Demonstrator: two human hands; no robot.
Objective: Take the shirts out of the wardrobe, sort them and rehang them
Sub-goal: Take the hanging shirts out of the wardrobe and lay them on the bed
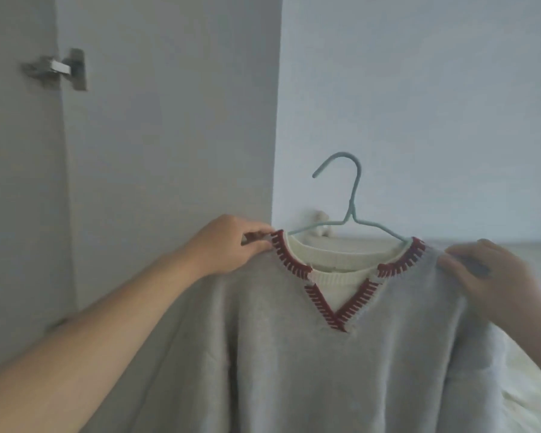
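Grey shirt (310, 354) upright — hook (341, 164) up

Grey shirt (294, 370) with dark red striped V-neck trim, cream inner collar, pale blue hanger (352, 210), white wardrobe door (169, 120), silver hinge (57, 70)

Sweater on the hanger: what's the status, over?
Left hand grips one shoulder, right hand the other. Grey sweater held up on the blue hanger, hook free. Nothing in the way.
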